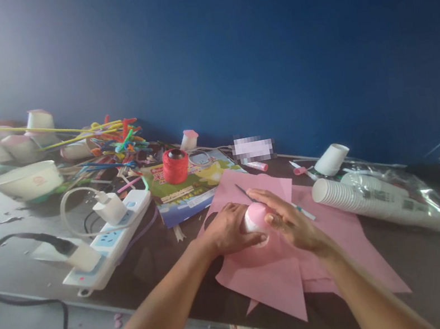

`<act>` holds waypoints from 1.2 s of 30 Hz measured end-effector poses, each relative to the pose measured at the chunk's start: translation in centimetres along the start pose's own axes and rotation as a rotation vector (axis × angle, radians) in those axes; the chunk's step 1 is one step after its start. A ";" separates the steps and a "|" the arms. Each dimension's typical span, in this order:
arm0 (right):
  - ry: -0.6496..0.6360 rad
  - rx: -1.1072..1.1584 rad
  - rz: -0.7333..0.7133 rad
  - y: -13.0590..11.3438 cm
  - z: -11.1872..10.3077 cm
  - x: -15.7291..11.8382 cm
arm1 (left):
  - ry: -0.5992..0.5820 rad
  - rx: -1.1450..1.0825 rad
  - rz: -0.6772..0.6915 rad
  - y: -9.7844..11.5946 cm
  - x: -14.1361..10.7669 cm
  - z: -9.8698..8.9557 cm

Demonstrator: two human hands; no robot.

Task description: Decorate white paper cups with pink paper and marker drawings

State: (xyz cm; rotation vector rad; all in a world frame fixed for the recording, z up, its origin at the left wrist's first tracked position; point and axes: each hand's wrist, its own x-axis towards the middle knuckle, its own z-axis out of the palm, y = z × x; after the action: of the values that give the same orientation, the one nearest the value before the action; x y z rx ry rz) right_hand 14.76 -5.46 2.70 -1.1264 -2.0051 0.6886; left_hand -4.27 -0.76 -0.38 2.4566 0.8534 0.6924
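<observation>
A white paper cup (251,223) with pink paper (257,213) over its end is between my hands, above pink sheets. My left hand (231,227) is closed around the cup's left side. On the right, my right hand (287,218) has its thumb and fingers at the edge of the pink paper, closed against the cup. A thin dark pointed blade (244,190) shows beyond my right fingertips; its other end is hidden, and I cannot tell whether it is held. Pink paper sheets (267,286) lie beneath both hands, with a white pen-like stick (305,212) on them.
A power strip (109,238) with plugs and cables lies left. Behind are a red thread spool (175,166) on a colourful booklet (195,191), pipe cleaners (126,138) and a white bowl (29,182). Stacked paper cups (376,205) lie right, a glue stick (256,166) near the wall (268,54).
</observation>
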 end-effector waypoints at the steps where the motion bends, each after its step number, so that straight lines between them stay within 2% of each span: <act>1: -0.005 -0.017 -0.002 0.1 0.2 0.0 | -0.003 -0.003 0.002 0.0 0.0 0.0; 11: 0.005 -0.119 -0.005 0.1 1.0 0.3 | 0.005 -0.019 0.050 -0.2 0.0 0.2; 16: -0.010 -0.073 0.012 -0.2 1.0 0.4 | 0.013 -0.021 0.044 -0.1 0.0 0.2; 22: 0.191 0.201 0.037 0.1 0.3 0.3 | -0.020 0.044 -0.026 0.1 0.0 0.0; 29: 0.107 0.001 0.057 -0.7 0.5 0.6 | 0.013 0.009 0.035 -0.3 0.0 0.4; 36: 0.085 -0.105 -0.072 -0.3 1.2 0.7 | 0.059 0.011 0.118 -0.6 0.1 0.6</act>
State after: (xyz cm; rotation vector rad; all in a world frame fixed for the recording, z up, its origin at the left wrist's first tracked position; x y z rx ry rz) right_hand 13.38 -5.13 2.43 -1.1190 -2.0184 0.4960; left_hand -4.15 -0.45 -1.11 2.5236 0.7402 0.8079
